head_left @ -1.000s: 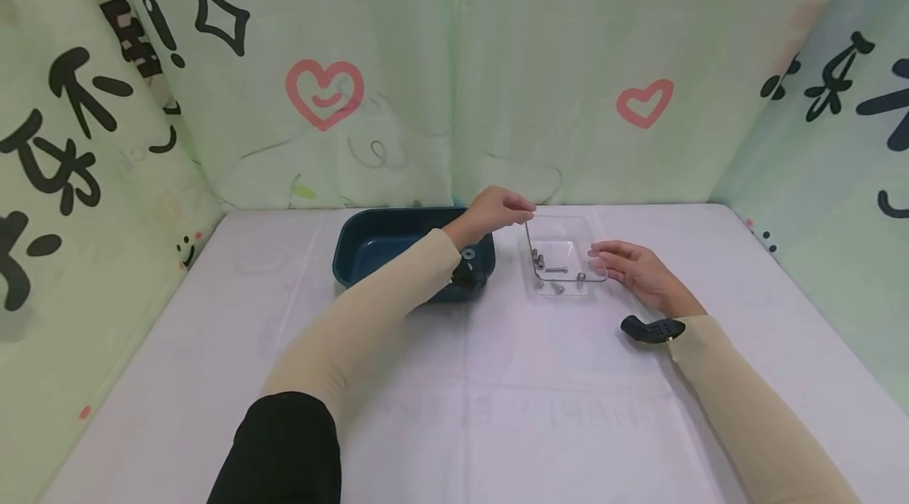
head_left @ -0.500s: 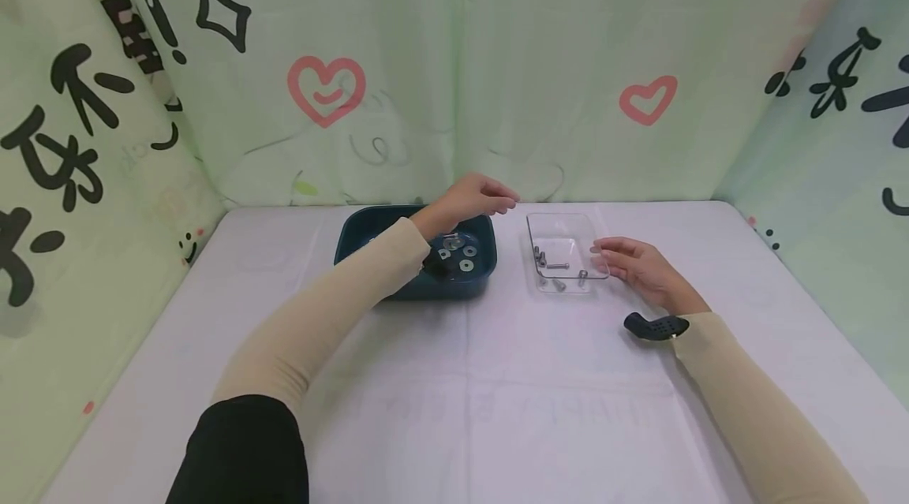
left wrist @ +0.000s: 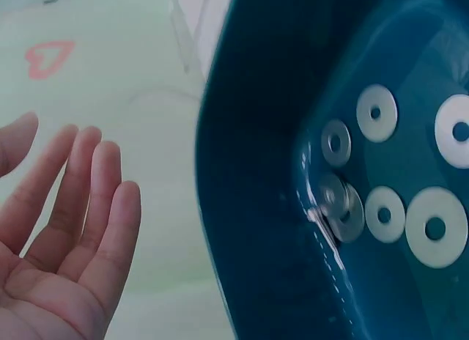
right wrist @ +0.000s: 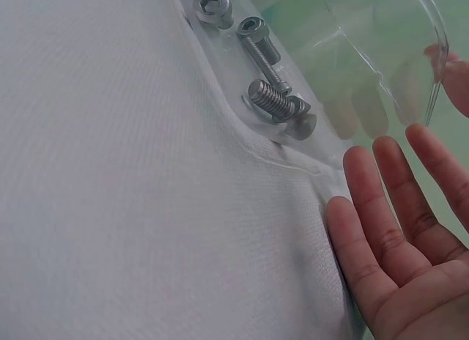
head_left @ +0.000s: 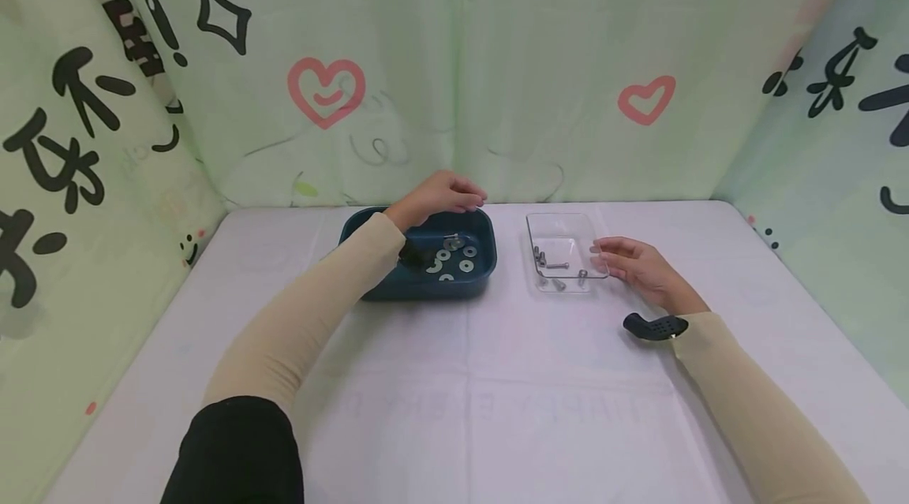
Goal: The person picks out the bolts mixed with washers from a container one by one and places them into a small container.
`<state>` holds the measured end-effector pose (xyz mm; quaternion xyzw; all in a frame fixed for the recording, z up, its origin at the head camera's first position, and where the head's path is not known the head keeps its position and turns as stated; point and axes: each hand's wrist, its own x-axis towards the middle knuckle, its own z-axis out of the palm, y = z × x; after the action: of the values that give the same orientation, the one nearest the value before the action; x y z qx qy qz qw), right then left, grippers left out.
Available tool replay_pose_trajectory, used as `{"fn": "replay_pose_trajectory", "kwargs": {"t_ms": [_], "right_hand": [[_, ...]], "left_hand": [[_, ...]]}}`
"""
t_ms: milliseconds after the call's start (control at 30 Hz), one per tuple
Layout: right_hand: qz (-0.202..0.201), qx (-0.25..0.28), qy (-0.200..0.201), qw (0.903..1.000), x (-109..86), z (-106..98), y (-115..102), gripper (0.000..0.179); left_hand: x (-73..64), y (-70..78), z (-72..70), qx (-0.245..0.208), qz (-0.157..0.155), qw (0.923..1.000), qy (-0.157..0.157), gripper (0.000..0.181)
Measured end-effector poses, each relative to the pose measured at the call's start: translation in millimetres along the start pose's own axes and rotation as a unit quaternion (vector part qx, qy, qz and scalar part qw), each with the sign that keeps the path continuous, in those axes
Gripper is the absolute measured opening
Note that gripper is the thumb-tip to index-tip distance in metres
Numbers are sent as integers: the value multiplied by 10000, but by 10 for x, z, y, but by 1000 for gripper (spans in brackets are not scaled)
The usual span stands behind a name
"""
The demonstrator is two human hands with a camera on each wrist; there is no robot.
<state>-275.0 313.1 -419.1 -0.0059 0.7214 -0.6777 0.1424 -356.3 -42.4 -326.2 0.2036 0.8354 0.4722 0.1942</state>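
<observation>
My left hand (head_left: 443, 196) hovers over the far rim of a dark blue basin (head_left: 483, 283), its fingers loosely extended and holding nothing. Flat metal washers (left wrist: 436, 226) of differing sizes lie on the basin floor, with some clear of each other and some overlapping. To the right stands a clear plastic box (head_left: 568, 224) containing several metal bolts (right wrist: 271, 98). My right hand (head_left: 639, 267) holds this box by its right wall near a corner, with the thumb at the rim and fingertips against the outside.
A white cloth (head_left: 469, 409) covers the table. Pale green printed curtains (head_left: 454, 70) rise behind the table and on both sides. A black wrist device (head_left: 653, 327) sits at the right sleeve's cuff.
My left hand has moved left, from beside the clear box's far left corner to over the basin's far side, uncovering more washers. My right hand and the box stay in place.
</observation>
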Motion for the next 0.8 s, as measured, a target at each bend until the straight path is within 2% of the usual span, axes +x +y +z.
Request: {"fn": "replay_pose_trajectory", "kwargs": {"t_ms": [200, 367, 633, 800], "right_hand": [[75, -64, 75, 9999, 15, -2, 17, 18], [81, 6, 88, 9999, 8, -6, 14, 20], [26, -23, 46, 10000, 6, -2, 16, 19], [32, -108, 66, 9999, 24, -5, 25, 18]], "left_hand": [[41, -116, -68, 92, -34, 10000, 11, 33], [69, -192, -89, 161, -209, 9996, 47, 34], [125, -316, -76, 257, -509, 9982, 198, 31], [155, -417, -59, 525, -526, 9970, 219, 29]]}}
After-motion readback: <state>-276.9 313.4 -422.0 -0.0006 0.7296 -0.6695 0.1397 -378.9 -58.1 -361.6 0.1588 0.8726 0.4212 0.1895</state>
